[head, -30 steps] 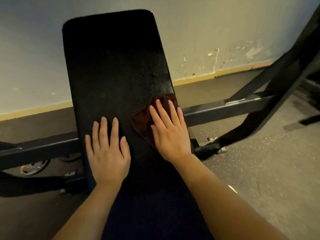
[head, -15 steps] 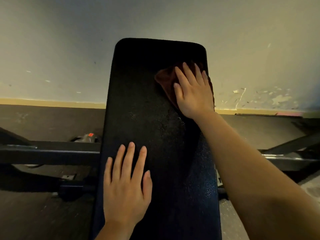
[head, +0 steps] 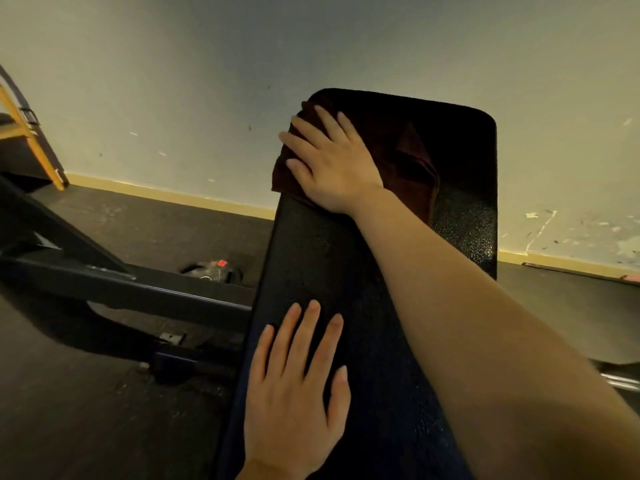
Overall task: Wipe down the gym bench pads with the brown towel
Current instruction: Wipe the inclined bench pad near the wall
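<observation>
Fingers: right hand's fingers straight and slightly spread, flat on the towel; left hand's fingers straight, close together, flat on bare pad, thumb alongside. Neither hand pinches anything.
Wall: pale wall across the far side, scuffed, with chipped paint at far right; yellowish baseboard along its foot.
Floor: dark rubber floor, speckled.
Bench pad: long black bench pad, textured and shiny, running from the near edge up to a rounded far end, tilted a little right.
Frame: dark steel frame reaching out left of the pad, a crossbar meeting the pad's left side; a bolt plate near its foot.
Right hand: right hand palm down at the pad's far left corner, forearm crossing the pad diagonally from near right.
Left hand: left hand palm down on the pad's near left part, well apart from the right hand.
Brown towel: brown towel spread over the pad's far end under the right hand, one edge hanging just over the pad's left side, a fold showing right of the hand.
Wooden piece: yellow wooden frame at far left, partly out of view.
Floor object: dark rounded object with a small red tag on the floor behind the crossbar; cannot tell what it is.
</observation>
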Demonstrator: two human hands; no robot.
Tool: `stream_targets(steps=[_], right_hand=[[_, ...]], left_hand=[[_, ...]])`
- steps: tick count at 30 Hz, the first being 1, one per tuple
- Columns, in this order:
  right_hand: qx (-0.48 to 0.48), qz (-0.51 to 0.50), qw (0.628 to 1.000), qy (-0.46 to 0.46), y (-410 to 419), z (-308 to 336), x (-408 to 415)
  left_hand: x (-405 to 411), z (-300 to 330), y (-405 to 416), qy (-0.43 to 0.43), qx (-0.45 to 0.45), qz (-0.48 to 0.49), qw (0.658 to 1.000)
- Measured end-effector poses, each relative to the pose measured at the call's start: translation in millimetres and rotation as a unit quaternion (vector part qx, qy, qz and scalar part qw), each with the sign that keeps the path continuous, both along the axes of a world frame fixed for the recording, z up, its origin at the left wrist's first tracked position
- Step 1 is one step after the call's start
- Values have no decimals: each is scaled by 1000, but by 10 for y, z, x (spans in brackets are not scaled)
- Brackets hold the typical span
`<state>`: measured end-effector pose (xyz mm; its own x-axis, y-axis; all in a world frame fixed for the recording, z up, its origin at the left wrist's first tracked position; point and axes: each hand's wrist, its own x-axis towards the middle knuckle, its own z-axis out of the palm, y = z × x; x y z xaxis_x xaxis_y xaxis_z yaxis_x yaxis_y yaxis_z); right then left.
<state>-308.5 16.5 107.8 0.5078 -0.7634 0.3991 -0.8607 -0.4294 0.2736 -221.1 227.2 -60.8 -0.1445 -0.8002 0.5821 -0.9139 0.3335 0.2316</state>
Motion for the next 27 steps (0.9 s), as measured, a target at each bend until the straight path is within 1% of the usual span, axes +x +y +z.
stream_targets(steps=[2, 4, 6, 10, 16, 18, 20, 22, 24, 25, 27], right_hand=[[-18, -12, 1000, -15, 59, -30, -56], [-34, -42, 997, -52, 154, -75, -141], [-20, -47, 996, -71, 243, -135, -272], [12, -11, 999, -48, 283, -190, -480], [4, -94, 994, -60, -118, 81, -436], [8, -91, 995, -47, -103, 69, -419], [-14, -73, 996, -52, 20, 31, -397], [-74, -50, 989, -121, 254, -26, -351], [-141, -48, 968, -200, 575, -156, -336], [-156, -61, 959, -229, 740, -277, -377], [-145, -116, 943, -276, 1039, -565, -512]], left_hand=[[1, -6, 6, 1, 4, 1, 1000], [1, 6, 11, 4, 7, 0, 1000], [-3, 14, 10, 5, 6, -2, 1000], [-17, -25, 24, 9, 5, -3, 1000], [-8, -84, -5, 24, -38, -3, 999], [-21, -105, -28, 20, -48, -1, 999], [-33, -104, -44, 27, -51, -5, 998], [-25, -96, -47, 36, -47, -9, 998], [-13, -90, -42, 45, -33, -16, 998], [-8, -77, -40, 46, -25, -21, 998], [1, -49, -19, 59, -8, -38, 997]])
